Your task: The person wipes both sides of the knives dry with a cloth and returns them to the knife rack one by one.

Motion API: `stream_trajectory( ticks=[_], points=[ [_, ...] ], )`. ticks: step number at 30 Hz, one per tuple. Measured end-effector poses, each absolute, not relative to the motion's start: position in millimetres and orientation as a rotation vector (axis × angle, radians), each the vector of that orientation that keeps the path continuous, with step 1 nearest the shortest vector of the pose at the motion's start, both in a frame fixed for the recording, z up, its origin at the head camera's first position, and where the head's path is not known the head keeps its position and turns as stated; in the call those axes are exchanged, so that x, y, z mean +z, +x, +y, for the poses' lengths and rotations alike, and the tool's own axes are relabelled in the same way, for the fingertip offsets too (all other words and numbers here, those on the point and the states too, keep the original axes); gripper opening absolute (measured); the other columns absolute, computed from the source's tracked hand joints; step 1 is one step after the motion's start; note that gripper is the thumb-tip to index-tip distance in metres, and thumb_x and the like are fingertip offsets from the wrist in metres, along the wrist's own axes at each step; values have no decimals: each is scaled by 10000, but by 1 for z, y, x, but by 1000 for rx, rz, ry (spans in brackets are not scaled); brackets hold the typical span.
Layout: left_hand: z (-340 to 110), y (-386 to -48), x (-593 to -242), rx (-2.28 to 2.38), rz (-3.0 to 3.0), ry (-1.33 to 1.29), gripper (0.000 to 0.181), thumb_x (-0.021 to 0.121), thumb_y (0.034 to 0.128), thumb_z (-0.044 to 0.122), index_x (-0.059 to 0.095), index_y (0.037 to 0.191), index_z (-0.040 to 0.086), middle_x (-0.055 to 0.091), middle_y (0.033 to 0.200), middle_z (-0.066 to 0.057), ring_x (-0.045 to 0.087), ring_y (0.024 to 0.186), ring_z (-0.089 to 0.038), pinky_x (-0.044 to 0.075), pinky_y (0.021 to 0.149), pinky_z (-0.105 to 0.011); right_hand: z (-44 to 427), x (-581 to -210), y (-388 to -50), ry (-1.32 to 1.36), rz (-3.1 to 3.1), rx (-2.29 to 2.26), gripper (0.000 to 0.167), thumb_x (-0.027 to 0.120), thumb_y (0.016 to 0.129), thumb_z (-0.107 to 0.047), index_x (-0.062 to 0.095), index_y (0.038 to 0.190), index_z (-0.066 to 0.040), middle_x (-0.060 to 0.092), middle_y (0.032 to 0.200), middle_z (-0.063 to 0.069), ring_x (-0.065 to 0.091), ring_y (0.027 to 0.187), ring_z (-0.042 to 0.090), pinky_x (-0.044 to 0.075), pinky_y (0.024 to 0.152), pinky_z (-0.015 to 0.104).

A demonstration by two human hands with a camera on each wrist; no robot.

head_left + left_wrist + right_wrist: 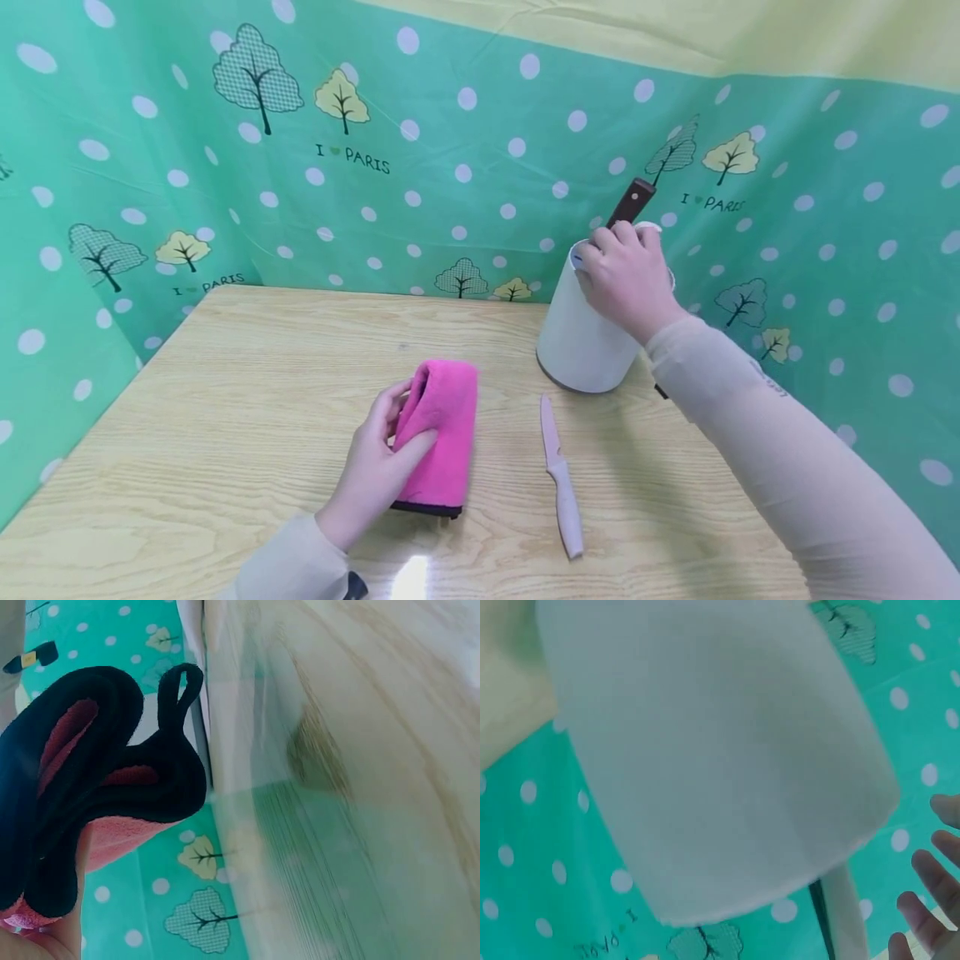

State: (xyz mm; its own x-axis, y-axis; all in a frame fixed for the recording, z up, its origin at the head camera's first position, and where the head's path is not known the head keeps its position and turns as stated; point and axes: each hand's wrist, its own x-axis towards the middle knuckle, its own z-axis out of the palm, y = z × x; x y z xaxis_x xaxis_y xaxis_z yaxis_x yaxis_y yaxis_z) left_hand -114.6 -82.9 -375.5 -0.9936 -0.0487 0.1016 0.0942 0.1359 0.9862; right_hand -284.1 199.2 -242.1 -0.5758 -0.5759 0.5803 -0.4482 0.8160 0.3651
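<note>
My left hand (381, 467) holds a folded pink towel (450, 425) with black edging, thumb on the near face and fingers behind. In the left wrist view the towel's black edge (112, 757) shows folded layers and a small loop. My right hand (626, 271) is over the rim of a white cylindrical holder (585, 342), beside a dark brown handle (632, 200) that sticks up from it. The fingers (937, 877) look spread and fairly straight in the right wrist view, with the holder (720, 772) apart from them. What stands inside the holder is mostly hidden.
A pale-handled knife (566, 500) lies on the wooden table (300, 367) between the towel and the holder, blade pointing away. Green polka-dot cloth (465, 200) hangs along the back and sides. A small dark item (661, 391) shows partly behind the right sleeve.
</note>
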Motion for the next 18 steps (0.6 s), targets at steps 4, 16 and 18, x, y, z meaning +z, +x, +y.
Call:
stream_trajectory(
  ticks=[4, 16, 18],
  points=[
    [-86, -115, -376, -1958, -2300, -48, 612, 688, 882, 9, 432, 1427, 120, 621, 1307, -155, 658, 981, -275, 610, 695, -305, 197, -255, -276, 772, -2222, -150, 243, 739, 870, -183, 729, 1074, -51, 696, 1040, 146, 561, 954, 347, 436, 791, 488],
    [-91, -115, -374, -1923, -2322, -27, 619, 673, 894, 13, 406, 1443, 115, 602, 1340, -161, 633, 1008, -275, 595, 730, -290, 191, -287, -245, 785, -2236, -2, 279, 759, 861, -236, 739, 1079, -64, 700, 991, 122, 558, 890, 320, 430, 704, 420],
    [-92, -115, -374, -1918, -2317, -35, 617, 674, 896, 18, 404, 1444, 107, 603, 1335, -167, 636, 1003, -264, 588, 725, -277, 191, -294, -240, 795, -2238, 26, 280, 764, 854, -233, 737, 1071, -59, 697, 974, 121, 567, 880, 317, 447, 709, 422]
  ],
)
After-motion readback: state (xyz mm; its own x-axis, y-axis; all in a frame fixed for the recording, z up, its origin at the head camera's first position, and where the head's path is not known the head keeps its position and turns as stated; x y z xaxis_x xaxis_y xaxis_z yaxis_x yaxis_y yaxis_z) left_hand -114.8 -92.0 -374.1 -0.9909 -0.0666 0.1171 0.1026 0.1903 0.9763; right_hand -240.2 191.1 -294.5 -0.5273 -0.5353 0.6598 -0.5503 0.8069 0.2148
